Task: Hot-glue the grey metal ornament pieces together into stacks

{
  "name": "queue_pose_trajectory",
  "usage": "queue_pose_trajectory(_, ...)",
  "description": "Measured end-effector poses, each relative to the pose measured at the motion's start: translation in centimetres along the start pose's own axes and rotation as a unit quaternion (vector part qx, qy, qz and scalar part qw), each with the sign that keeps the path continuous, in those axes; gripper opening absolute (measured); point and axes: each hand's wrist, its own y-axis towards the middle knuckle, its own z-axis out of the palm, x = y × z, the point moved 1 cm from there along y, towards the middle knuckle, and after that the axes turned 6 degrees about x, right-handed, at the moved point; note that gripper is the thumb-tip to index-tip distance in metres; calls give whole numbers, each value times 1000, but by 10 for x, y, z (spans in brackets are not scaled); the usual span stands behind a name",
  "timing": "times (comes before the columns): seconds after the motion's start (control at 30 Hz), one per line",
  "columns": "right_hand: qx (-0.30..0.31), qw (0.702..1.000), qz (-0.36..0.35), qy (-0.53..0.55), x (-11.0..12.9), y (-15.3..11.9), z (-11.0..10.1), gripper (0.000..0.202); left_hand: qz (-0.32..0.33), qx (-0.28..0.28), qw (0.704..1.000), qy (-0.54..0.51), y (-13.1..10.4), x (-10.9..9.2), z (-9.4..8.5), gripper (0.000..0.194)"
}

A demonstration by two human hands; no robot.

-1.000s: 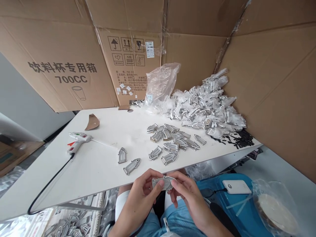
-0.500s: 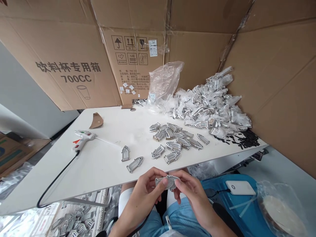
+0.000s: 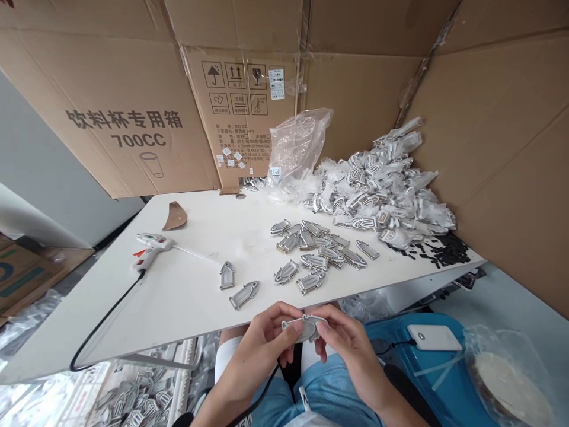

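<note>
Above my lap, just off the table's front edge, I hold a flat grey metal piece [image 3: 307, 328] with a curved, lobed outline. My left hand [image 3: 267, 344] pinches its left end, thumb on the upper face. The right end is gripped between thumb and fingers of my right hand [image 3: 349, 341]. Its underside is hidden by my fingers. On the table lie two arch-shaped metal frames, one upright-pointing frame [image 3: 227, 275] and one slanted frame [image 3: 244, 295]. Farther right is a loose heap of similar frames [image 3: 329, 248].
A white glue gun [image 3: 151, 249] with a black cord lies left on the white table [image 3: 191, 308]. Plastic-wrapped metal pieces [image 3: 373, 190] are piled at the back right, beside small black parts [image 3: 447, 249]. Cardboard walls [image 3: 355, 89] stand behind. A blue stool [image 3: 400, 367] holds a white power bank [image 3: 434, 338].
Both hands keep their grip on the metal piece, which has barely shifted. The whole view has moved very slightly; the things on the table lie as before.
</note>
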Motion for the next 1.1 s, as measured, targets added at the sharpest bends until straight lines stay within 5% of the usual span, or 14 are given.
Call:
queue_pose_trajectory(0.2, -7, 1000, 2, -5, 4, 0, 1, 36, 11, 9, 1000, 9, 0, 3, 0, 50)
queue_pose_trajectory(0.57, -23, 999, 11, -26, 2, 2, 2, 40, 38, -55, 989, 131, 0, 1, 6, 38)
queue_pose_trajectory(0.77, -10, 998, 28, -60, 15, 5, -18, 40, 40, -59, 984, 166, -1, 1, 2, 37)
queue_pose_trajectory(0.93, -122, 985, -27, -118, 29, 9, -64, 40, 46, -66, 981, 177, 2, 3, -5, 40)
queue_pose_trajectory(1.1, -267, 942, -80, -187, 28, 13, -104, 43, 42, -66, 980, 181, 2, 4, -7, 42)
